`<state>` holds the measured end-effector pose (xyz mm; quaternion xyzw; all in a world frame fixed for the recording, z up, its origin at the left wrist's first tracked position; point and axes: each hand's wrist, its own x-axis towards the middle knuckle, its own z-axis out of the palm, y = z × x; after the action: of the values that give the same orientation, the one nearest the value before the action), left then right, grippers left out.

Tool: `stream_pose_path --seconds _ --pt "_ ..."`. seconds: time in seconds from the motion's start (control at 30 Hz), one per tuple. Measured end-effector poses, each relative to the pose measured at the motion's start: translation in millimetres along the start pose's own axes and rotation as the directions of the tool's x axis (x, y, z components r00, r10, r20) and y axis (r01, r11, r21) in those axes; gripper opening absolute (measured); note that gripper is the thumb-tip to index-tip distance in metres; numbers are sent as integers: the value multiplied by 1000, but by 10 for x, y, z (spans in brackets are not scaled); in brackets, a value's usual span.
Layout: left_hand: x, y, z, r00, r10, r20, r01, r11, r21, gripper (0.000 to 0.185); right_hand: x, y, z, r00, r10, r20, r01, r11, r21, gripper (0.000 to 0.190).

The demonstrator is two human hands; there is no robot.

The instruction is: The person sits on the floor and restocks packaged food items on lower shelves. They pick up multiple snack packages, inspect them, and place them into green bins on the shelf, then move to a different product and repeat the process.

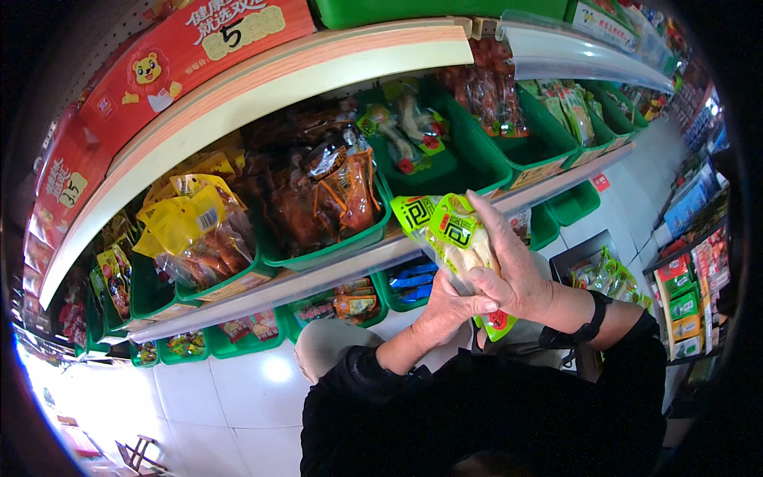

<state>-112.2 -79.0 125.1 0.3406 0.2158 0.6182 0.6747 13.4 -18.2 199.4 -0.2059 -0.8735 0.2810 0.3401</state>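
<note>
Between my two hands I hold several clear plastic packets of pale chicken feet (460,235) with bright green printed tops, stacked together. My right hand (515,271) grips the stack along its right side, thumb across the front. Lower down, my left hand (446,307) closes around the bottom left, its thumb near the right one. A red and green packet end (499,325) sticks out below my hands. Just beyond them is a green plastic bin (462,170) on the shelf, where similar packets (405,131) lie towards the back and left.
Neighbouring bins hold brown vacuum-packed meat (334,197), yellow-topped packets (197,220) and reddish packs (489,89). An upper shelf edge (286,89) overhangs them. Lower bins (244,340) stand near my knee (337,346). At right, a dark box (563,253) holds more green packets.
</note>
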Motion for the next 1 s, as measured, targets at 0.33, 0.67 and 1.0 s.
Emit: stream_pose_path --seconds 0.33,0.67,1.0 --pt "-109 44 -45 997 -17 -80 35 973 230 55 -582 105 4 987 158 -39 -134 926 354 83" --pt "10 -822 331 919 -392 -45 388 875 290 56 -1833 46 -23 703 710 -47 -541 576 613 80" --pt "352 -1535 732 981 -192 37 101 659 746 60 -2395 407 12 552 657 -513 -543 750 376 54"
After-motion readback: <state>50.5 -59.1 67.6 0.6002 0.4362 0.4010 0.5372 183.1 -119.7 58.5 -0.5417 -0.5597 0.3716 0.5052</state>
